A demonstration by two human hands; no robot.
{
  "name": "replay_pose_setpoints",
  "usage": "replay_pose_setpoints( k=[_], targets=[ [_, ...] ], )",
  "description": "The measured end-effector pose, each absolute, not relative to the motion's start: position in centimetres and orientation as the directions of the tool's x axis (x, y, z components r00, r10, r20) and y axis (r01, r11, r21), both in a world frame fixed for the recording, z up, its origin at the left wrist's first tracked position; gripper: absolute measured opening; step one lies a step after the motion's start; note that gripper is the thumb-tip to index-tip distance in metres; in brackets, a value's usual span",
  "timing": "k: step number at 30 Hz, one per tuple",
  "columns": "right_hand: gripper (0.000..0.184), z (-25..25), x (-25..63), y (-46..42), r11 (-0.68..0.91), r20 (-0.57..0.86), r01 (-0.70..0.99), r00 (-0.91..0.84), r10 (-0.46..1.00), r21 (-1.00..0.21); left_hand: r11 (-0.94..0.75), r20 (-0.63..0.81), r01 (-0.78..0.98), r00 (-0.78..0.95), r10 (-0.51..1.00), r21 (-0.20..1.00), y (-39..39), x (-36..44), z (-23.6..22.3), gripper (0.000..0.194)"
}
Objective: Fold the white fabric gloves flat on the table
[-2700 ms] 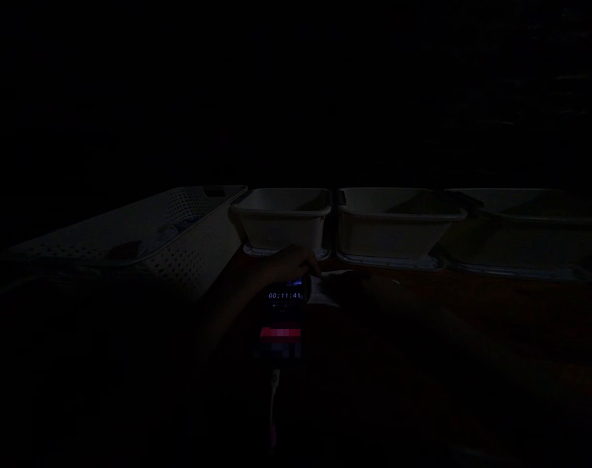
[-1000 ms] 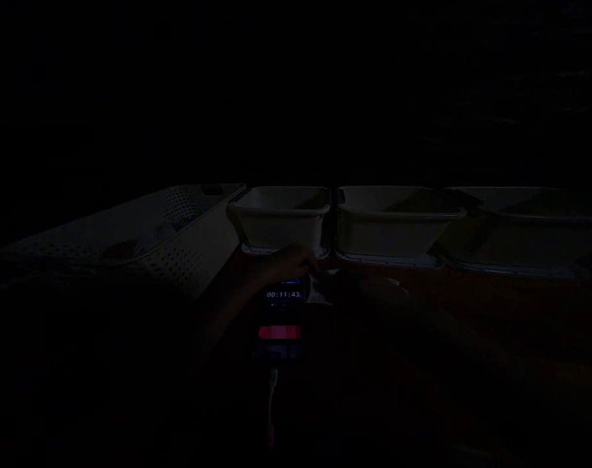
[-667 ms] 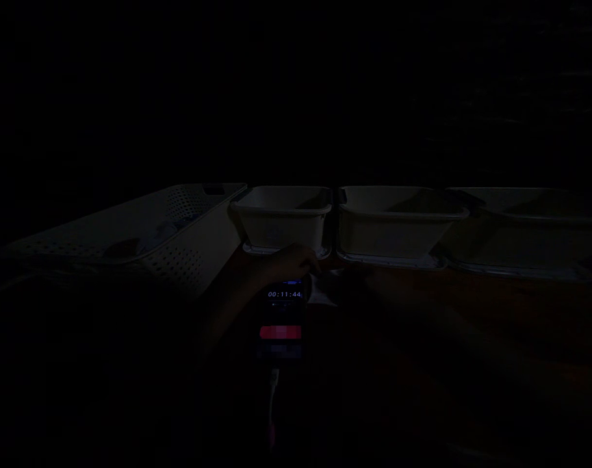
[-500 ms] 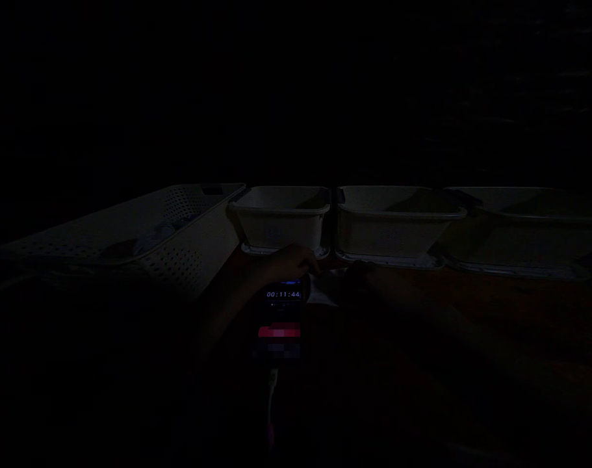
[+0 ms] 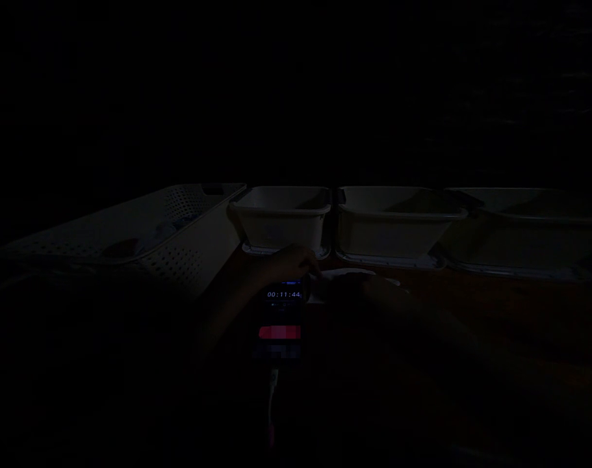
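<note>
The scene is very dark. A thin pale piece, apparently cloth, lies in front of the middle tubs. At its left end is my left hand, with bent fingers touching its edge. My right hand is a dark shape over the middle of the cloth, and its fingers are lost in shadow. Pale material shows behind and to the right of that hand. Below my left hand lies a lit phone with a timer reading 00:11:44.
A perforated basket with unclear contents stands at left. Beside it are a small tub, a second tub and a third tub in a row on the reddish-brown surface. A cable runs from the phone toward me.
My right hand has shifted left and slightly nearer over the pale cloth. More of the cloth now shows behind and right of it. My left hand stays almost in place.
</note>
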State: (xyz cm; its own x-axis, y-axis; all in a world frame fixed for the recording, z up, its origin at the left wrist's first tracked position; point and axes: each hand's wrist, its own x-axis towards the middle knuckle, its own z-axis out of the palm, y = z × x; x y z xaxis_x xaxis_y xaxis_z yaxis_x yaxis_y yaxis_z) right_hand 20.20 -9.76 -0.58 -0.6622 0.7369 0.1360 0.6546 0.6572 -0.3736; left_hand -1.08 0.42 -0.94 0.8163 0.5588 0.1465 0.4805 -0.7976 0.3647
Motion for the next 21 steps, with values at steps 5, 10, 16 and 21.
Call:
replay_pose_setpoints(
  k=[5, 10, 16, 21],
  targets=[
    [0.023, -0.8, 19.8, -9.7, 0.631, 0.077, 0.719, -0.640, 0.765, -0.291, -0.789, 0.134, 0.482, 0.816, 0.563, 0.381, 0.2, -1.0, -0.7, 0.036],
    [0.022, -0.5, 19.5, -9.6, 0.574, 0.063, 0.788, -0.576, 0.815, -0.224, -0.795, 0.152, 0.484, 0.812, 0.564, 0.366, 0.2, -1.0, -0.8, 0.035],
    [0.022, 0.0, 19.0, -9.7, 0.449, 0.016, 0.873, -0.454, 0.891, -0.190, -0.806, 0.147, 0.479, 0.821, 0.551, 0.347, 0.3, -1.0, -0.8, 0.036],
    [0.022, -0.9, 20.5, -8.5, 0.473, 0.004, 0.868, -0.478, 0.878, -0.148, -0.808, 0.148, 0.478, 0.822, 0.550, 0.346, 0.3, -1.0, -0.9, 0.036]
  ],
)
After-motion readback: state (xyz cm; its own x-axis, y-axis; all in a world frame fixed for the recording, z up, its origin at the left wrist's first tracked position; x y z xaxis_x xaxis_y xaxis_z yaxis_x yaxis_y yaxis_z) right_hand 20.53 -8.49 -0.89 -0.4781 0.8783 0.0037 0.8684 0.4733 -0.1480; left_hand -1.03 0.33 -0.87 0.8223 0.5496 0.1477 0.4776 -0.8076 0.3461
